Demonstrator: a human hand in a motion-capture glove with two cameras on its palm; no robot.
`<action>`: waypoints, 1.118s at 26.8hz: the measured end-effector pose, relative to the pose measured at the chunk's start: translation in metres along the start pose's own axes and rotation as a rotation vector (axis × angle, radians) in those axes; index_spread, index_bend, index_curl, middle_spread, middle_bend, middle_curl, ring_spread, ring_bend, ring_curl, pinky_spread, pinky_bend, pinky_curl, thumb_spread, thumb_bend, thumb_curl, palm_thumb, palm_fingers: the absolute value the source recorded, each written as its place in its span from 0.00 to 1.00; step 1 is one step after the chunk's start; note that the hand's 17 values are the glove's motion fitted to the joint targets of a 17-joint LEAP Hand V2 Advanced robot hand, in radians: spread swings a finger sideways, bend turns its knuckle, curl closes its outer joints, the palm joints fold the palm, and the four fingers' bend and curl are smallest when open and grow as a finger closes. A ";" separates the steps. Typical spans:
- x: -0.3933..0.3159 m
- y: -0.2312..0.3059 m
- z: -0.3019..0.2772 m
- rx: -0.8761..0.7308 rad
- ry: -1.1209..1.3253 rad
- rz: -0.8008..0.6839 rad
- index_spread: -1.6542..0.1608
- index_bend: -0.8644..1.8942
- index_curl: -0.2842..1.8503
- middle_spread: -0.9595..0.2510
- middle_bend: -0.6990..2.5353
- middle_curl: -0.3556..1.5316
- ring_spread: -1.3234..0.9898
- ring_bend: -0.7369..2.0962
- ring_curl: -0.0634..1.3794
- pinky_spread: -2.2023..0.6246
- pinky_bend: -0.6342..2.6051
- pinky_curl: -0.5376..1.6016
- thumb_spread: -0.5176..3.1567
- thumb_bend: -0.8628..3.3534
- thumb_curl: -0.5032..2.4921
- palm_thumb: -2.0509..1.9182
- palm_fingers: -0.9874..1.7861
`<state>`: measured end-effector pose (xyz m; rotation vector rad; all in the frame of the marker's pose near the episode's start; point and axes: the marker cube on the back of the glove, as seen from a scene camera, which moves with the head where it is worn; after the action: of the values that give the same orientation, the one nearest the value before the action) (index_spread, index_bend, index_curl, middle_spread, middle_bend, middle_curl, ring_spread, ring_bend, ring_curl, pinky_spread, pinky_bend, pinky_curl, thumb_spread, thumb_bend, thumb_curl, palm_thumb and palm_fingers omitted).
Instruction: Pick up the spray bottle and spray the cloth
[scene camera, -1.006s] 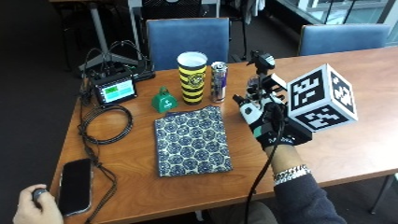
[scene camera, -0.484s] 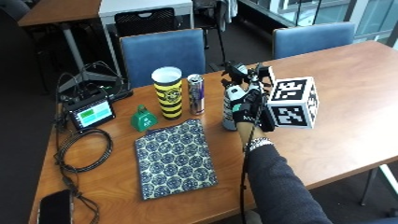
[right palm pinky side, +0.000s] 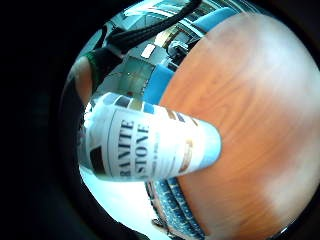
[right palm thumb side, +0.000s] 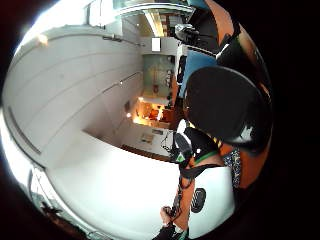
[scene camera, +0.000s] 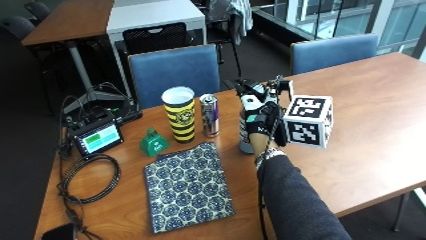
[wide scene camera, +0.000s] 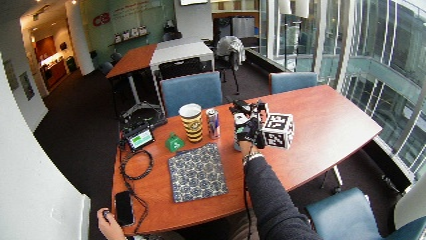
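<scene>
The spray bottle stands upright on the wooden table, just right of a silver can. It has a white body with a printed label and a black spray head. My gloved right hand is wrapped round the bottle's upper body, fingers curled about it. In the little finger side palm view the bottle fills much of the picture, with bare table behind it. The cloth, blue and white with a round pattern, lies flat on the table to the left front of the bottle, apart from the hand.
A yellow and black cup and the silver can stand left of the bottle. Further left are a small green object, a small monitor and coiled cables. Blue chairs line the far edge.
The outside camera has moved, so the whole picture has shifted. My hand has come from beside the bottle onto it and now grips it. The bottle stays by the can.
</scene>
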<state>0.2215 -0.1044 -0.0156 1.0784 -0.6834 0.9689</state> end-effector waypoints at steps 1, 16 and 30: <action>0.001 -0.002 0.001 0.003 -0.018 -0.010 0.74 0.40 0.29 0.62 0.34 0.41 0.52 0.38 0.27 0.83 0.22 0.36 0.39 0.20 0.29 0.73 0.67; -0.030 -0.013 0.013 0.025 0.035 -0.330 0.75 0.43 0.34 0.60 0.40 0.45 0.48 0.43 0.33 0.72 0.29 0.38 0.41 0.19 0.27 0.66 0.88; -0.076 -0.018 0.010 0.026 -0.064 -0.427 0.76 0.47 0.37 0.59 0.41 0.46 0.48 0.44 0.35 0.67 0.33 0.42 0.42 0.20 0.27 0.65 0.88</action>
<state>0.2049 -0.1400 -0.0839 1.2207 -0.4648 0.5793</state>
